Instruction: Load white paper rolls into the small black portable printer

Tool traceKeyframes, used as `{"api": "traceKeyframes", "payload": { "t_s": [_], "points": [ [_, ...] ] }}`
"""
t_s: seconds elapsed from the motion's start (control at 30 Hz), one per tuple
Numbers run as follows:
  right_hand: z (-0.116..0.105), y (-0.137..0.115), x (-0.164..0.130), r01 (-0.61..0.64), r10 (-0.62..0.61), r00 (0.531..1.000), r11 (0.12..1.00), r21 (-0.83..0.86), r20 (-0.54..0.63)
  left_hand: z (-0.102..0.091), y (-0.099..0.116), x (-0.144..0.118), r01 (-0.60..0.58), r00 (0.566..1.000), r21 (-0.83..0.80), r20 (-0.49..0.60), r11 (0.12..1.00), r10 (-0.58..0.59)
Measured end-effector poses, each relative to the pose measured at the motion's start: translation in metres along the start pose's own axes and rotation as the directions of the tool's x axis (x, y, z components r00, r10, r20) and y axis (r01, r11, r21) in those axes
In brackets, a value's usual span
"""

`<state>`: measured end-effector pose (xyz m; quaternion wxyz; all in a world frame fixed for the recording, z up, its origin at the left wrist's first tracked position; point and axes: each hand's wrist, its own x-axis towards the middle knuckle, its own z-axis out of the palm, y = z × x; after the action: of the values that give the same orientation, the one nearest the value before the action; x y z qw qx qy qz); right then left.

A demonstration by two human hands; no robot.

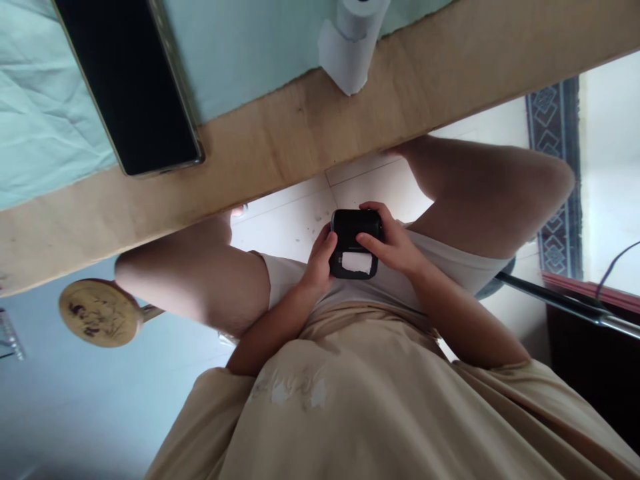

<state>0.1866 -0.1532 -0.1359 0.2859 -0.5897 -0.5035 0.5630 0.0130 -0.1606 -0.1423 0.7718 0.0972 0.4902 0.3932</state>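
Note:
Over my lap I hold a small black device with a white label or paper strip on its lower part. My left hand grips its left side, thumb against the edge. My right hand wraps its right side, with fingers curled over the top and the thumb lying across the front. Both forearms rest above my beige shirt. My bare knees spread to either side beneath the table.
A wooden table edge runs across the top, covered with a pale green cloth. A dark phone lies on it, and a white paper roll stands near the edge. A round wooden disc sits at left. Metal chair bar at right.

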Motion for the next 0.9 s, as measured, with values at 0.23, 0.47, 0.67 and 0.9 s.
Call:
{"api": "traceKeyframes", "payload": {
  "t_s": [0.23,0.47,0.67,0.9],
  "points": [
    [-0.001,0.003,-0.001,0.067,-0.062,0.993,0.997,0.048,-0.102,0.003,-0.002,0.005,-0.012,1.000,-0.074,-0.026,0.997,0.010],
    [0.000,0.007,-0.001,0.168,-0.164,0.983,0.985,0.031,-0.088,0.000,-0.001,0.007,-0.055,0.998,-0.056,-0.029,0.997,0.053],
    [-0.004,0.008,-0.007,0.261,-0.262,0.965,0.965,-0.036,-0.028,-0.002,-0.001,0.005,-0.061,0.995,-0.084,-0.078,0.995,0.055],
    [-0.011,-0.004,-0.014,0.333,-0.330,0.943,0.926,-0.179,0.045,0.002,0.003,0.001,0.002,0.994,-0.144,-0.107,0.990,-0.018]
  ]
}}
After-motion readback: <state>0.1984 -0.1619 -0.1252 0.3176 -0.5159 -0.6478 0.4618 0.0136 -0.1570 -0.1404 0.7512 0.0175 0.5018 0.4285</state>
